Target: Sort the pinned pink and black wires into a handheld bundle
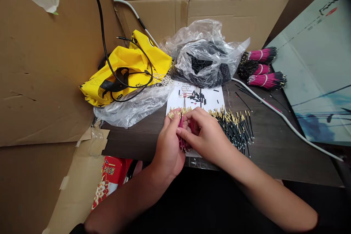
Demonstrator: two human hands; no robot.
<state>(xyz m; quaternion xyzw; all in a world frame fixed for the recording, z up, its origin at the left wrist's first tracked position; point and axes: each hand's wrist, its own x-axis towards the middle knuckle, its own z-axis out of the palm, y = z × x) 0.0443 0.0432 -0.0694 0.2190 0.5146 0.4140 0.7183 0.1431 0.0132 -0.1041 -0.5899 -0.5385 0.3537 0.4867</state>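
Your left hand (168, 144) and right hand (205, 137) work together at the near edge of the tabletop (274, 153). Left fingers (172, 122) are closed around a bundle of magenta wires (182, 140) with gold pin terminals (178, 112), the pins fanning out toward the far side. Right fingers (187, 135) are curled together and pressed onto the same bundle. The bundle sits just above a white printed sheet (196, 97), which carries loose black sleeves (199, 97).

Just right of your hands, black wires with gold pins (233, 128) lie fanned on the tabletop. Farther right are three banded magenta bundles (260, 55). Far center, a clear plastic bag of black sleeves (204, 67) rests beside a yellow bag (123, 69), crossed by a black cable (109, 65). A white cable (285, 117) runs along the right. Cardboard (55, 62) walls the left side.
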